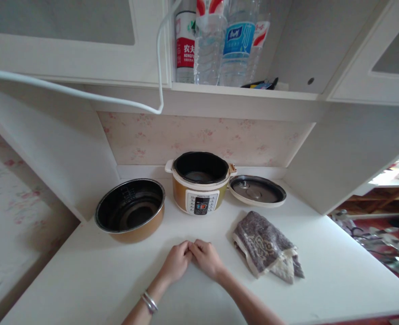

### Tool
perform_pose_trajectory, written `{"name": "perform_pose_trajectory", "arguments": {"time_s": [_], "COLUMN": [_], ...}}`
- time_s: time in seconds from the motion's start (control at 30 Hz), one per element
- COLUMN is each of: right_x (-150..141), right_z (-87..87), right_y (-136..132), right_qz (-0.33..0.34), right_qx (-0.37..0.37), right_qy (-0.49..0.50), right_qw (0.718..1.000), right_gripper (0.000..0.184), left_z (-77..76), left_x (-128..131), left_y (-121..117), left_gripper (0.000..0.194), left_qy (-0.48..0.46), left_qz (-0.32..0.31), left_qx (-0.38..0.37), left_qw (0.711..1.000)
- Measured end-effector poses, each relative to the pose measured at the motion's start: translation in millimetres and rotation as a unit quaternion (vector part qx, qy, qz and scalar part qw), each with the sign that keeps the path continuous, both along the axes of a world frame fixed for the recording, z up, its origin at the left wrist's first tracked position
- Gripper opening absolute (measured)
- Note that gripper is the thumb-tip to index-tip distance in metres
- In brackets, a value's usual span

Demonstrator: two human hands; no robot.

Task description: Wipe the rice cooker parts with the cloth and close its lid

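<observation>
My left hand [176, 262] and my right hand [206, 258] rest together on the white countertop [337, 275], fingers curled and fingertips touching, holding nothing. A silver bangle sits on my left wrist. Just beyond them stands a gold electric cooker [199, 183], open, its control panel facing me. Its dark inner pot [130, 209] sits to the left on the counter. The cooker's lid [257, 190] lies upturned to the right. A folded grey-brown cloth [266, 247] lies right of my right hand.
A shelf above holds water bottles [219, 40] and a small dark object. White cabinet walls close in on both sides of the counter. A white cable [84, 92] runs across the upper left. Clutter shows past the counter's right edge.
</observation>
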State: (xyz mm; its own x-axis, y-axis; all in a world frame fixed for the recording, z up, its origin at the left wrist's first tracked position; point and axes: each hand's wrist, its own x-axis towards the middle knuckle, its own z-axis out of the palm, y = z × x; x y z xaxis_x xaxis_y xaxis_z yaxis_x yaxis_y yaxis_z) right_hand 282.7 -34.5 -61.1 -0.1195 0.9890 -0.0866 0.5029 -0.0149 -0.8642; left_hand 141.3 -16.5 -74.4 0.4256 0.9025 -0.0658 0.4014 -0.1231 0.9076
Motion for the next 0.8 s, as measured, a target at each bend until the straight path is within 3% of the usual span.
{"name": "perform_pose_trajectory", "arguments": {"time_s": [0.1, 0.17, 0.27, 0.33, 0.4, 0.53, 0.6, 0.67, 0.73, 0.8], "right_x": [-4.8, -5.9, -3.5, -1.2, -1.2, -16.0, -31.6, -50.1, -68.2, -83.1], "right_z": [-23.4, -25.2, -18.6, -10.5, 0.5, 29.8, 45.1, 58.7, 69.0, 75.4], "right_y": [-4.1, -6.3, -3.4, 4.0, 16.4, 53.9, 76.4, 98.6, 118.2, 133.0], "right_qz": [-0.065, -0.059, -0.040, -0.021, -0.001, 0.020, 0.023, 0.014, 0.005, 0.016], "right_qx": [0.042, 0.050, 0.005, -0.026, -0.023, -0.001, -0.015, -0.028, -0.026, -0.010], "right_qy": [-0.008, -0.003, 0.048, 0.091, 0.119, 0.136, 0.125, 0.099, 0.079, 0.081], "right_qw": [0.997, 0.997, 0.998, 0.995, 0.993, 0.990, 0.992, 0.995, 0.997, 0.997], "right_gripper": [0.046, 0.046, 0.045, 0.040, 0.032, 0.040, 0.052, 0.068, 0.079, 0.077], "left_z": [-3.1, -1.1, 3.6, 5.3, 5.5, 8.2, 14.3, 23.6, 33.9, 43.1], "left_x": [0.6, 1.5, -2.1, -12.8, -32.9, -94.8, -126.7, -151.8, -166.9, -171.9], "left_y": [0.9, 1.2, 0.2, -2.4, -6.3, -11.5, -10.0, -5.1, 2.5, 11.5], "left_gripper": [0.020, 0.020, 0.024, 0.029, 0.035, 0.040, 0.039, 0.041, 0.045, 0.049], "left_qy": [0.006, 0.002, -0.049, -0.091, -0.128, -0.219, -0.242, -0.242, -0.235, -0.230], "left_qz": [0.006, 0.006, 0.021, 0.079, 0.182, 0.415, 0.493, 0.526, 0.529, 0.524], "left_qx": [0.014, 0.012, -0.021, -0.075, -0.110, -0.036, 0.009, 0.028, 0.030, 0.022], "left_qw": [1.000, 1.000, 0.998, 0.990, 0.969, 0.882, 0.835, 0.815, 0.815, 0.820]}}
